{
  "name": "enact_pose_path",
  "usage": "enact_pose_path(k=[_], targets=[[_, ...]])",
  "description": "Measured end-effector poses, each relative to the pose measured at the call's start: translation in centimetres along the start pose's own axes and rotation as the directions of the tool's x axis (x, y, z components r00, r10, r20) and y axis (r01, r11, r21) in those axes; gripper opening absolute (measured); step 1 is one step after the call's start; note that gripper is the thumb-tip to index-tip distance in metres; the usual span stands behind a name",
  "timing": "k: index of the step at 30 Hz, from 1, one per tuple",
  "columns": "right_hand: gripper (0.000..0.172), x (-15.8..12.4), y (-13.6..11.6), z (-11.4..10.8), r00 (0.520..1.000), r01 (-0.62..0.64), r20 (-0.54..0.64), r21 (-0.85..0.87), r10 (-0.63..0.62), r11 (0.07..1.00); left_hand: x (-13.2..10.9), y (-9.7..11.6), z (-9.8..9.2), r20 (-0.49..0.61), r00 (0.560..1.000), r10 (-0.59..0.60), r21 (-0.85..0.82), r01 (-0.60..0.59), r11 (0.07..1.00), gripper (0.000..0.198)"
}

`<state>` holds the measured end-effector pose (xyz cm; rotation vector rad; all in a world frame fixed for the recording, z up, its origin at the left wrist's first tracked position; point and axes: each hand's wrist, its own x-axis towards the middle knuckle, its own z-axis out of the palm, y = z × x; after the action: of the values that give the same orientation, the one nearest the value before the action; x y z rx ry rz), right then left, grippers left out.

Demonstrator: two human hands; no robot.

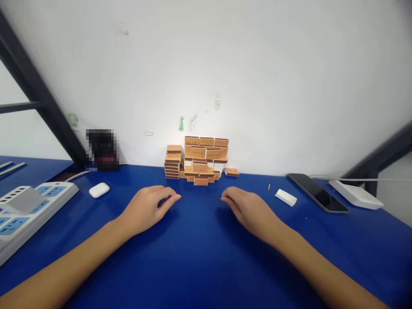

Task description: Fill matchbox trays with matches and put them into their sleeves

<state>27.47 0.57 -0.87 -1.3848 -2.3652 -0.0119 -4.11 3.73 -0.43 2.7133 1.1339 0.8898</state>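
In front of the wall, a stacked structure of orange-brown matchboxes [199,168] stands on the blue table, stepped at the front and taller at the back. A separate pile of matchboxes [173,158] is close to its left side, and one single matchbox [231,172] lies flat to its right. Nearer to me, my left hand [149,209] rests with thumb and fingertips drawn together, nothing seen between them. Opposite it, my right hand [246,207] is bent, its fingers pressed together, also with nothing visible in it. Neither hand touches the matchboxes.
At the left are a white power strip [61,195] with a plugged-in adapter and a white earbud case [99,190]. A small white block [286,198], a dark phone [317,192] and a white box with a cable [355,194] lie at the right. The white wall [273,86] bounds the back.
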Motion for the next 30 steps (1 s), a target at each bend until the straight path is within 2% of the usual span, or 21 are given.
enact_pose_path(k=[2,5,9,12,14,18,21,25,30], targets=[[0.024,-0.2,-1.3,0.5,0.996,0.094,-0.013,0.055,-0.093,0.994,0.0,0.4,0.0,0.009,1.0,-0.001,-0.009,0.001,1.0,0.037],[0.03,-0.4,-2.7,1.2,0.987,0.159,-0.01,0.073,-0.158,0.985,-0.2,1.1,0.2,0.035,0.999,-0.001,0.006,0.0,1.0,0.047],[0.023,-0.4,-3.0,1.6,0.977,0.213,-0.014,0.069,-0.213,0.975,-0.5,2.0,0.5,0.093,0.994,0.049,-0.077,-0.041,0.996,0.026],[0.032,-0.3,-2.6,1.4,0.973,0.225,-0.051,0.015,-0.224,0.974,-0.5,2.4,0.4,0.145,0.989,0.034,-0.092,-0.02,0.996,0.029],[0.031,-0.3,-2.4,1.3,0.971,0.23,-0.074,0.009,-0.229,0.973,-0.5,2.5,0.4,0.16,0.987,0.029,-0.086,-0.015,0.996,0.034],[0.02,-0.4,-2.3,1.4,0.967,0.244,-0.085,0.031,-0.241,0.969,-0.5,1.6,0.7,0.097,0.995,0.02,-0.099,-0.011,0.995,0.02],[0.017,-0.5,-2.5,1.6,0.967,0.252,-0.047,0.042,-0.25,0.967,-0.3,0.5,0.8,0.02,0.998,-0.051,-0.046,0.052,0.998,0.016],[0.019,-0.5,-2.9,1.5,0.963,0.27,-0.024,0.045,-0.269,0.962,0.1,-0.3,0.5,-0.05,0.993,-0.106,-0.028,0.105,0.994,0.02],[0.027,-0.5,-3.0,1.1,0.964,0.261,-0.058,0.002,-0.261,0.965,0.3,-0.6,0.2,-0.077,0.992,-0.099,-0.036,0.097,0.995,0.021]])
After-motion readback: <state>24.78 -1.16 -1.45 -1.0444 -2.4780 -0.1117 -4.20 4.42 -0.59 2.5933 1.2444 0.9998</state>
